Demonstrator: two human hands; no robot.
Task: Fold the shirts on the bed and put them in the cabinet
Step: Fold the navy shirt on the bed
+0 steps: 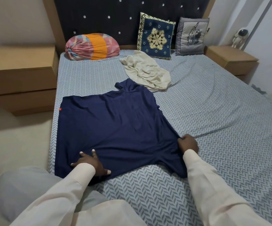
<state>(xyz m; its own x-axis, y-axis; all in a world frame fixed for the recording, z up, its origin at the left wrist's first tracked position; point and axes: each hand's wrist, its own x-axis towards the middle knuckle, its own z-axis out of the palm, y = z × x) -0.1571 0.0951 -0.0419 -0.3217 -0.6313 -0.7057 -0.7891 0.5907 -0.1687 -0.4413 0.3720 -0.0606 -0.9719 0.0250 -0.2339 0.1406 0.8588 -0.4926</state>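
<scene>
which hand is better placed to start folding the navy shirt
Right, probably. The right hand grips the navy shirt at its right side, ready to carry it over; the left hand lies flat on the cloth, pinning it.

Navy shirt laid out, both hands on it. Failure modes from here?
The right hand pinches the navy shirt at one bunched spot; pulling may deepen the creases.
Its left edge lies along the bed edge; it might slide off.
The cream shirt lies close by its far sleeve; a fold could snag it.
</scene>
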